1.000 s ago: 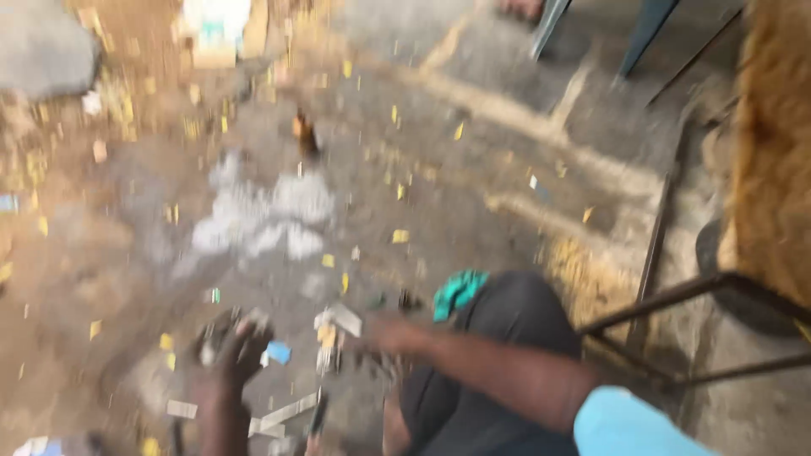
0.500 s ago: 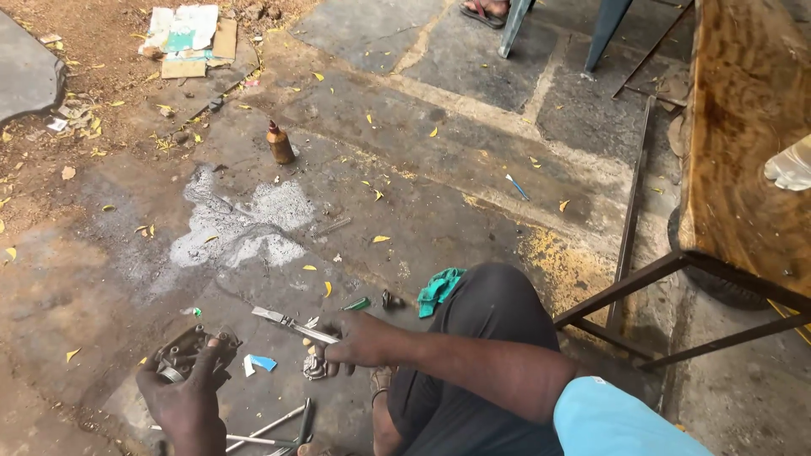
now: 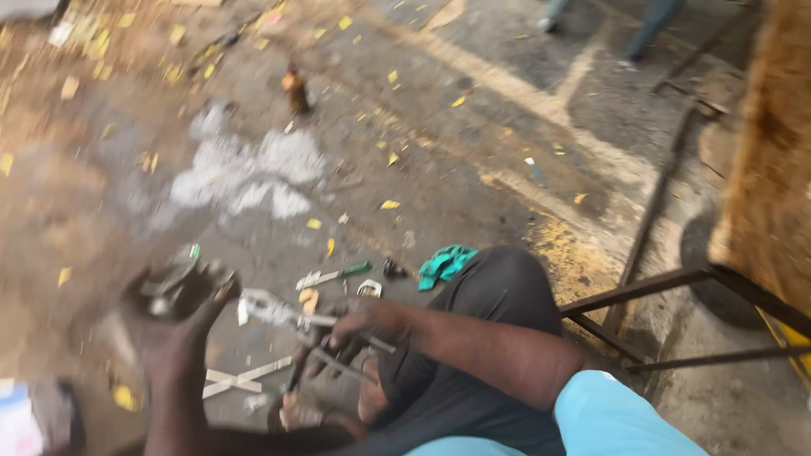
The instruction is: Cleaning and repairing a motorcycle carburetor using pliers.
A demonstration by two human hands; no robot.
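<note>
My left hand is raised off the ground and grips a dark, greasy metal part; motion blur hides its shape. My right hand is closed around the handles of a pair of metal pliers, whose silvery jaws point left toward the metal part and sit just beside it. My knee in dark trousers is bent to the right of both hands.
On the concrete ground lie a green-handled screwdriver, a teal rag, white strips and a small brown bottle. A rusty metal frame and a wooden board stand at right. Yellow leaves are scattered about.
Both hands lifted from the ground: the left came up with the metal part, the right picked up the pliers and brought the jaws toward it. The view shifted and blurred.
</note>
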